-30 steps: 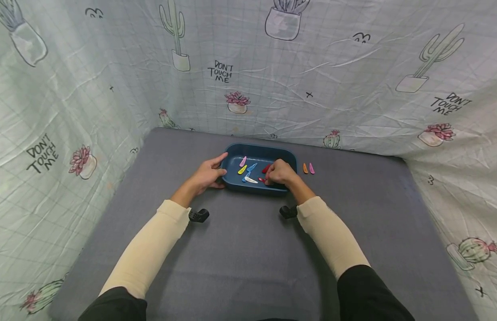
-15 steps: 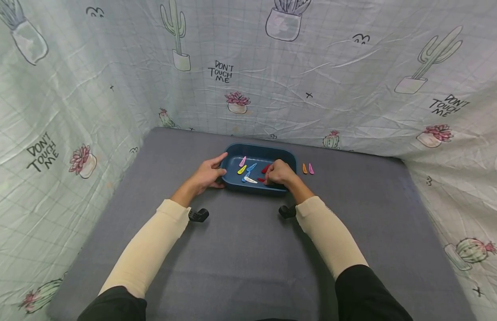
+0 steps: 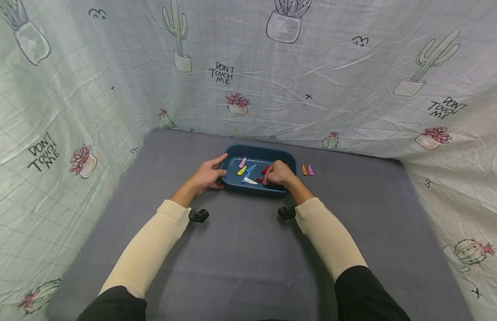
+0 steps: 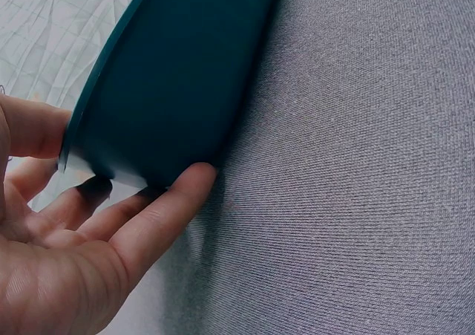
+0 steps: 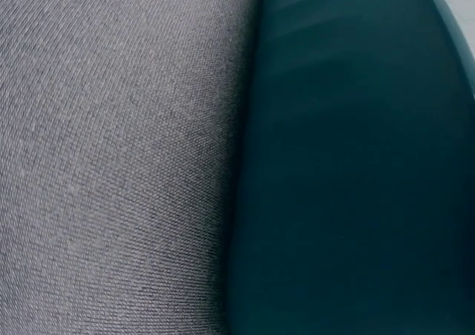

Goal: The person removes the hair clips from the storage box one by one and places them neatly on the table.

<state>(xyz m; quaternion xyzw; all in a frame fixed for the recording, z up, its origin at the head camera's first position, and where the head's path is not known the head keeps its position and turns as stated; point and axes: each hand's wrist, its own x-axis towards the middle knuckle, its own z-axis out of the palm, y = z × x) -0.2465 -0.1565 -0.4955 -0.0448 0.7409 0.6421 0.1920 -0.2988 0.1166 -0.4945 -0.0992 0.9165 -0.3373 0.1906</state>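
Observation:
A blue plastic tray (image 3: 256,189) lies on the grey table with several snap hair clips in it. My left hand (image 3: 206,174) grips its left end; in the left wrist view the hand's fingers (image 4: 159,227) lie against the outer wall, one digit going over the rim. My right hand (image 3: 279,173) reaches into the tray's right side, fingers curled, pinching a red hair clip (image 3: 259,180) whose end sticks out. Another red hair clip (image 3: 265,170) lies just beyond. Left of them are a white clip (image 3: 250,181), a blue clip (image 3: 251,168), a yellow clip (image 3: 242,170) and a pink clip (image 3: 242,162).
On the table right of the tray, an orange clip (image 3: 304,170) and a pink one lie side by side. A printed cloth (image 3: 272,76) hangs behind and at both sides. The right wrist view shows only the tray's outer wall (image 5: 349,171) and table fabric.
The right hand shifts very slightly left inside the tray, and the red clip at its fingertips turns a little. The left hand stays on the tray's end.

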